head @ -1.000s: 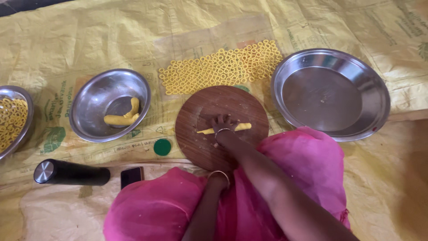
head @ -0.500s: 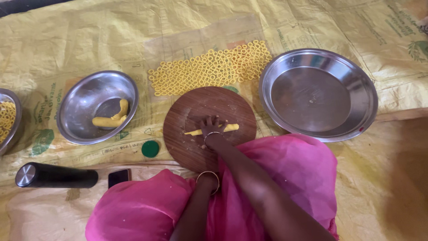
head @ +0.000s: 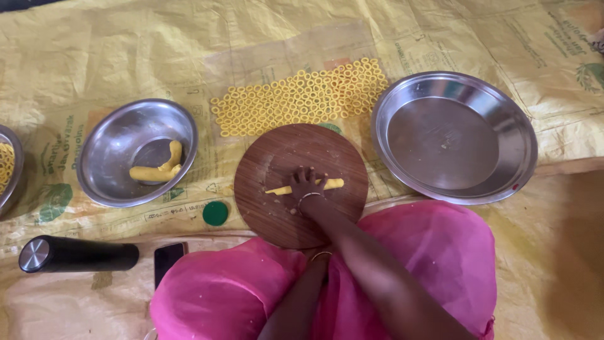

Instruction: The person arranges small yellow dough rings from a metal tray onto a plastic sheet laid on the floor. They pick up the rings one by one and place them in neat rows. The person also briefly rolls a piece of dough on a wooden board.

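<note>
My right hand [head: 306, 184] lies flat with fingers spread on a thin yellow dough roll [head: 333, 184] in the middle of a round wooden board [head: 270, 164]. A bangle is on that wrist. My left forearm reaches up to the board's near edge, where the wrist with its bangle [head: 319, 255] shows. The left hand itself is hidden under my right forearm. Beyond the board, several small yellow dough rings [head: 296, 97] lie in rows on the yellow sheet [head: 126, 50].
A steel bowl [head: 107, 141] on the left holds two dough pieces [head: 157, 169]. Right of the board is a wide steel plate [head: 453, 135]. Another bowl [head: 7, 167] sits at the left edge. A black cylinder [head: 78, 255], a dark phone [head: 168, 259] and a green cap [head: 215, 213] lie near my pink-clothed lap [head: 440, 252].
My right hand stays pressed on the dough roll at the board's middle. The view has shifted slightly sideways. Nothing else has moved.
</note>
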